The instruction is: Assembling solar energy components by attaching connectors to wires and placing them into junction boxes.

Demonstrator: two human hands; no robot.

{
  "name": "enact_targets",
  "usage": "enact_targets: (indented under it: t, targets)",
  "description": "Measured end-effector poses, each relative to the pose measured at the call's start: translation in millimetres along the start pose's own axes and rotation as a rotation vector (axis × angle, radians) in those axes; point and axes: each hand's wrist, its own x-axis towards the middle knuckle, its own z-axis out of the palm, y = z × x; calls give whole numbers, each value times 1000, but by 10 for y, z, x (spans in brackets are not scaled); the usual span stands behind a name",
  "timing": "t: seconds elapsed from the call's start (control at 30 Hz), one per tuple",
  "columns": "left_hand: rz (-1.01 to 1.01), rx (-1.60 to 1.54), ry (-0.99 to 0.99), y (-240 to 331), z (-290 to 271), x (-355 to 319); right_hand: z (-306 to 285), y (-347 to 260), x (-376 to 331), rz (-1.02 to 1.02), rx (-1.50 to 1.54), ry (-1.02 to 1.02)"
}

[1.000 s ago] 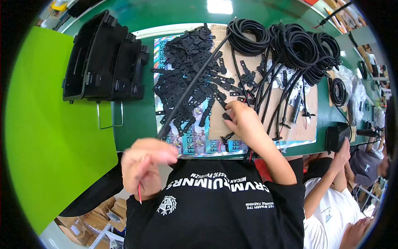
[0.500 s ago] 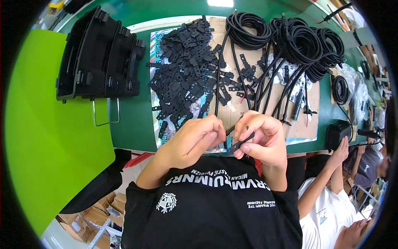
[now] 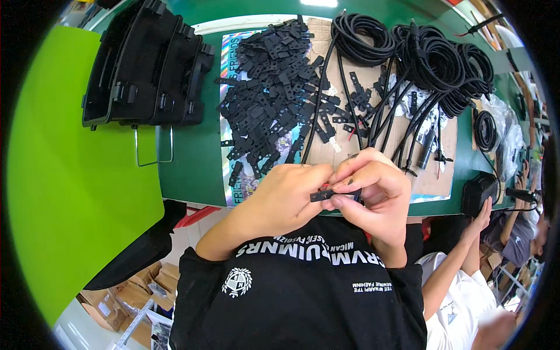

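My right hand (image 3: 379, 185) pinches a small flat black plastic strip (image 3: 321, 196) between thumb and fingers, close to my body at the table's front edge. My left hand (image 3: 291, 189) is closed against it, fingertips touching the strip's left side. A bit of red (image 3: 325, 186), perhaps a wire, peeks out between the two hands; my fingers hide what else the left hand grips. Beyond the hands lies a large heap of similar black strips (image 3: 274, 87) on a shiny printed sheet (image 3: 231, 55).
Coiled black corrugated cables (image 3: 361, 41) lie on cardboard (image 3: 321, 26) at the back, their ends trailing toward me. Black plastic housings (image 3: 146, 70) stand on a bright green board (image 3: 64, 175) at left. On the right, a co-worker's hand (image 3: 482, 219) touches a black box (image 3: 479, 189).
My hands have come together. The strip has turned from slanted to nearly level and now meets my left fingertips. The view has shifted slightly.
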Motion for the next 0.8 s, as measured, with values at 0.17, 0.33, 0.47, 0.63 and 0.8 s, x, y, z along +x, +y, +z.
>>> enact_targets:
  t: [0.17,0.33,0.47,0.63,0.8]
  targets:
    - [-35,91,-22,44,-8,-1,-9,-69,-8,-127,-349,5]
    - [24,-140,-8,45,-63,-22,-18,-87,-55,-93,-333,66]
    - [121,-154,-20,19,-65,-16,-8,-81,-90,-57,-191,94]
    - [200,-84,-65,-2,-83,8,-31,-104,-96,-48,-137,91]
    - [209,-46,-101,9,-124,21,-41,-111,-95,-32,-149,64]
